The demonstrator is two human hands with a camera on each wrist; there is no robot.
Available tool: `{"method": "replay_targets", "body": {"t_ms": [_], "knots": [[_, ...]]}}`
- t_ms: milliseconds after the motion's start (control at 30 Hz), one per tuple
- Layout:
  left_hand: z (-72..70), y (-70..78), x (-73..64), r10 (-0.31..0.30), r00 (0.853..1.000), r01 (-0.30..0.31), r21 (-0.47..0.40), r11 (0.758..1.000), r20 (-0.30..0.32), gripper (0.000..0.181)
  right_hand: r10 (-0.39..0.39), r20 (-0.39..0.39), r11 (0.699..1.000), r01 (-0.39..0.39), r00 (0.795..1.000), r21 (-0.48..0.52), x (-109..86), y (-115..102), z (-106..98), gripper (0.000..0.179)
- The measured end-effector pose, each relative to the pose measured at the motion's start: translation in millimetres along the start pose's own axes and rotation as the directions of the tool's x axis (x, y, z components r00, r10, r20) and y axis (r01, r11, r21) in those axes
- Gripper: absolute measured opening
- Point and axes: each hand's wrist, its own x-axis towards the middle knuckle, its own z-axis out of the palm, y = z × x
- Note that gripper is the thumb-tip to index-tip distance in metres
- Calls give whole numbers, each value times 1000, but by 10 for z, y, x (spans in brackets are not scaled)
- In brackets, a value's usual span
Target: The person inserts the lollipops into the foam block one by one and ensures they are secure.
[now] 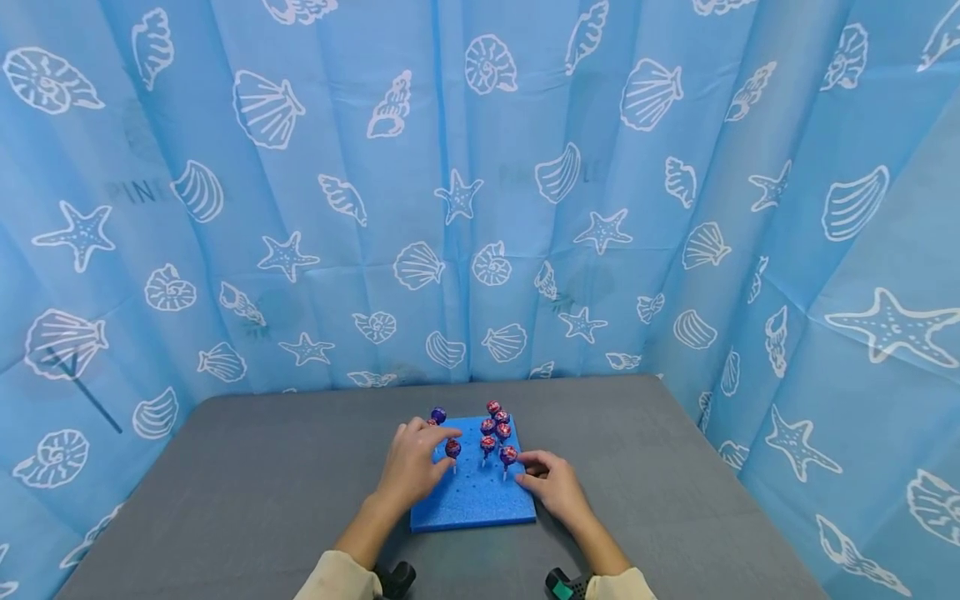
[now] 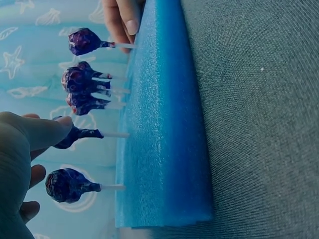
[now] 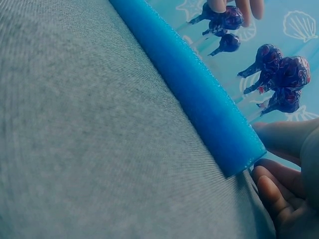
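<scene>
A blue foam board (image 1: 468, 504) bears several upright lollipops in dark red-and-purple wrappers. My left hand (image 1: 411, 461) is over the board's left side, thumb and forefinger spread around a lollipop (image 1: 453, 448). In the left wrist view its fingertip overlaps a wrapped lollipop head (image 2: 67, 139), and another lollipop (image 2: 70, 185) stands nearby. My right hand (image 1: 551, 483) grips the board's right edge. The right wrist view shows its thumb (image 3: 286, 137) over the top and its fingers curled at the corner. The front right lollipop (image 1: 507, 455) stands close to that hand.
Behind the left hand stands a purple lollipop (image 1: 438, 414). A cluster of lollipops (image 1: 502, 431) fills the board's back right. The board lies on a grey cloth-covered table (image 1: 285, 467). A blue shell-patterned curtain (image 1: 465, 250) hangs behind the table and along its sides.
</scene>
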Motion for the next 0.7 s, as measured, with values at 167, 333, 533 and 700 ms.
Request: {"method": "replay_targets", "body": {"t_ms": [167,333,533,700], "knots": [[6,-36,-33,47,998,-48,-29,998,-43,44,3,1,1000,-3,1000,-4,-1,22,-1,24],[-29,-88,-67,101,989,-108,-59,992,-107,42,18,7,1000,-19,1000,23,-5,40,-40,24],[-165,-227,-109,132,976,-148,-85,985,-171,45,47,21,994,-48,999,94,-5,41,-143,24],[-307,-437,-214,128,977,-139,-56,989,-171,46,63,30,993,-65,998,96,-15,69,-279,26]]}}
